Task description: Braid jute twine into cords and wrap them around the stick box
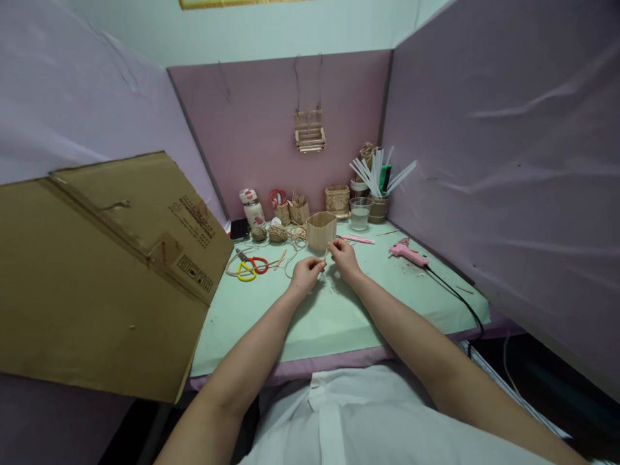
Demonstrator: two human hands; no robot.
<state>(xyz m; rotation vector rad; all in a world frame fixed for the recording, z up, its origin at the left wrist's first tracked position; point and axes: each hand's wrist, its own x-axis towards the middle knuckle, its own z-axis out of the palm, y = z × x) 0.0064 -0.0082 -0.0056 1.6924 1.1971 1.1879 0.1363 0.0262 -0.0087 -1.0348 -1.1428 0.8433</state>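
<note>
Both my hands are raised a little over the front middle of the table, fingertips pinched and close together. A thin strand of twine (326,252) runs between my left hand (306,274) and my right hand (343,257). Just behind them stands an open-topped container made of wooden sticks (320,234). To the left of my left hand lie scissors with red and yellow handles (251,266), loops of loose twine and a short wooden stick (279,259). A pink pen-like tool (357,239) lies behind my right hand.
A pink glue gun (409,253) with a black cord lies at right. Along the back stand a bottle (252,208), twine balls (278,233), stick holders, a clear cup of liquid (359,214) and a pot of glue sticks (379,208). Cardboard (121,278) leans at left.
</note>
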